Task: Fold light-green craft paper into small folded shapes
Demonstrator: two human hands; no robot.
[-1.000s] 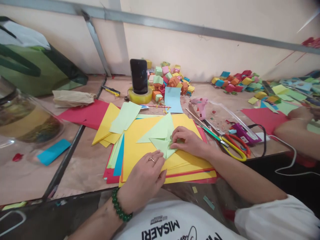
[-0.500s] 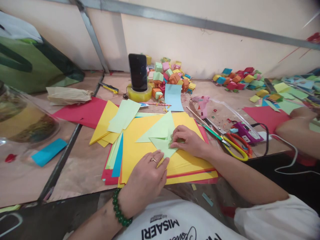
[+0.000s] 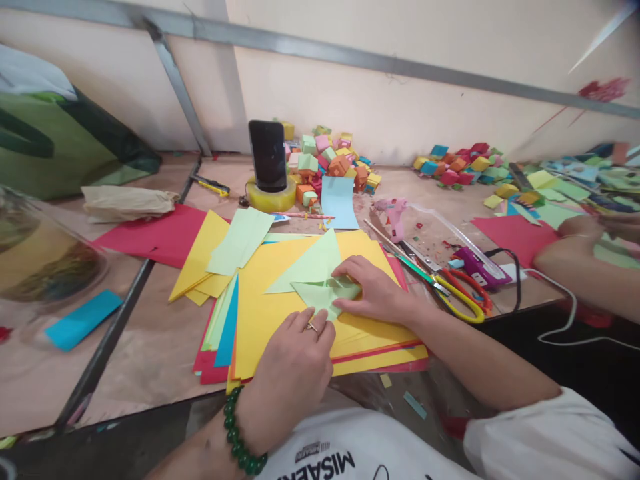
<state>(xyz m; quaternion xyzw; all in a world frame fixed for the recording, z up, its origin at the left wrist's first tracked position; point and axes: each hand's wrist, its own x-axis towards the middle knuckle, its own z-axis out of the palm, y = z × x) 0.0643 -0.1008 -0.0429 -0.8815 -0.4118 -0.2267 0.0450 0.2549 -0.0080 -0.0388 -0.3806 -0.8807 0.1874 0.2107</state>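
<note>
A light green sheet of paper (image 3: 311,268), folded with creased flaps, lies on a stack of yellow sheets (image 3: 265,267). My left hand (image 3: 300,353), with a ring and a green bead bracelet, holds the near corner of the green paper down with its fingertips. My right hand (image 3: 373,293) has its curved fingers and thumb around a raised flap at the paper's right side. That flap is partly covered by my fingers. Red, blue and green sheets show beneath the yellow ones.
A phone (image 3: 268,157) stands in a tape roll (image 3: 273,199), by a pile of paper cubes (image 3: 320,160). Scissors (image 3: 463,300), a pink glue gun (image 3: 395,217) and a purple device (image 3: 480,268) lie at right. Another person's arm (image 3: 590,267) is at far right.
My right hand's fingers have spread farther along the flap, which now stands more open. My left hand still presses the near corner. The view has shifted slightly.
</note>
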